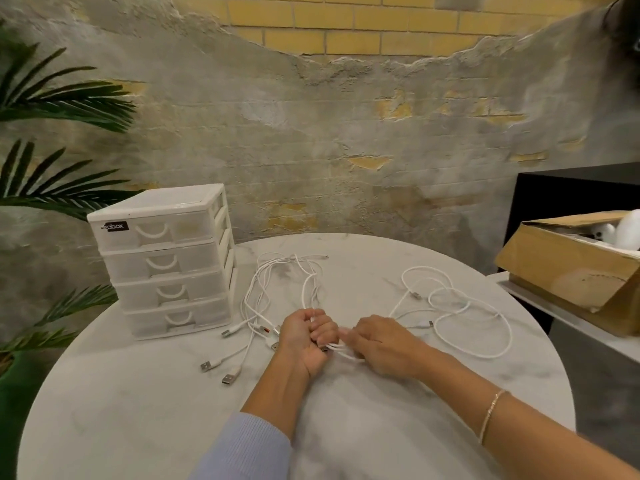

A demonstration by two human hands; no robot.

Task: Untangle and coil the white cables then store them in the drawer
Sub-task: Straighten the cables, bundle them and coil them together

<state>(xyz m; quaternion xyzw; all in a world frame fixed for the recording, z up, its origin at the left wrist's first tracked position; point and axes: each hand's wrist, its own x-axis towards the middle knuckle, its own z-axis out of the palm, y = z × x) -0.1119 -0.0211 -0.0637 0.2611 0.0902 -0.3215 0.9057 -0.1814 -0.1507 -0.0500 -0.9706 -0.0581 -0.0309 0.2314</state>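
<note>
from the head camera, both hands meet low over the round marble tabletop (138, 410). the left hand (304, 337) has its fingers curled round a bundle of white cables (263, 289), whose loops trail away toward the back of the table while several usb plugs (228, 378) fan out just beside the wrist. the right hand (377, 344) pinches strands that run out of the left fist. a separate white cable (478, 313) lies in loose loops to the right, apart from the bundle. the four-drawer plastic organizer (166, 261) stands on the left, all drawers shut. this looks like the untangling stage: best to follow one strand from its plug, draw it gently through the knot rather than tugging, and keep the left grip slack enough for loops to slide.
</note>
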